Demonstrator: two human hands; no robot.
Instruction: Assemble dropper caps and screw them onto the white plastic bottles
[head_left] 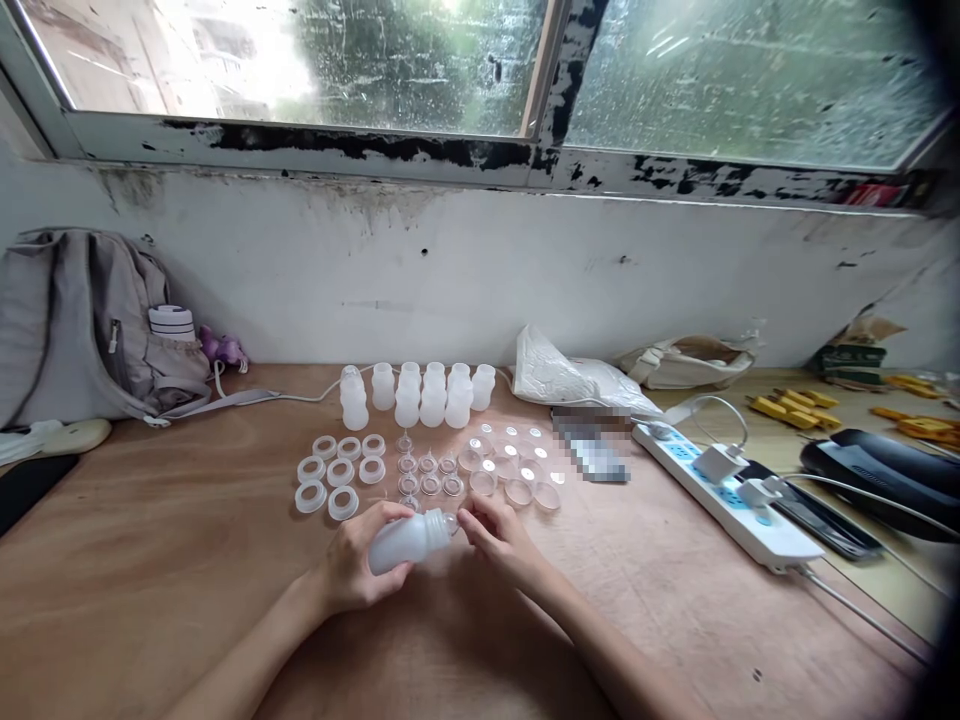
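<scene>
A frosted bottle (pixel 405 544) lies tilted in my left hand (pixel 352 565), its threaded neck pointing right. At the neck's opening, my right hand (pixel 499 535) pinches a small clear nipple (pixel 451 523) between thumb and fingers. Behind my hands, several white screw rings (pixel 340 473) lie in rows on the left. Several clear nipples (pixel 427 462) sit in the middle. To the right are several clear round caps (pixel 519 490), some with white discs. Farther back, frosted bottles (pixel 433 395) stand upright in a group.
A grey backpack (pixel 82 320) leans on the wall at the left. White plastic bags (pixel 555 370) lie at the back. On the right, a power strip (pixel 727 500) with plugs and cables crosses the table (pixel 187 560), near a phone (pixel 814 515) and yellow blocks (pixel 795 407).
</scene>
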